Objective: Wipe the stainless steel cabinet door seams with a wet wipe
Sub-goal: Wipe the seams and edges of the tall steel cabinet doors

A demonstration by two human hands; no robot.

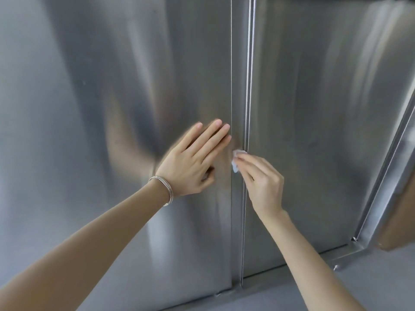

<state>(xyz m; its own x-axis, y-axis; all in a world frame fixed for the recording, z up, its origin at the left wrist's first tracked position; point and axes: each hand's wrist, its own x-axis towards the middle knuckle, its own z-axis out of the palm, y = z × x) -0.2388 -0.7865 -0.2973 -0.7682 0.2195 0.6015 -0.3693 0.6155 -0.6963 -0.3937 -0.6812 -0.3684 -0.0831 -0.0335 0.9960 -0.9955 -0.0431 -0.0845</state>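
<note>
Two brushed stainless steel cabinet doors fill the view, the left door (112, 108) and the right door (314, 108). A vertical seam (248, 86) runs between them. My left hand (193, 160), with thin bangles on the wrist, lies flat on the left door with straight fingers just left of the seam. My right hand (262, 178) pinches a small white wet wipe (237, 159) and holds it against the seam at mid height. Most of the wipe is hidden by my fingers.
A thin vertical line (231, 63) runs down the left door near its edge. The cabinet's steel frame (386, 176) slants down at the right. A grey floor (370, 283) lies below the doors.
</note>
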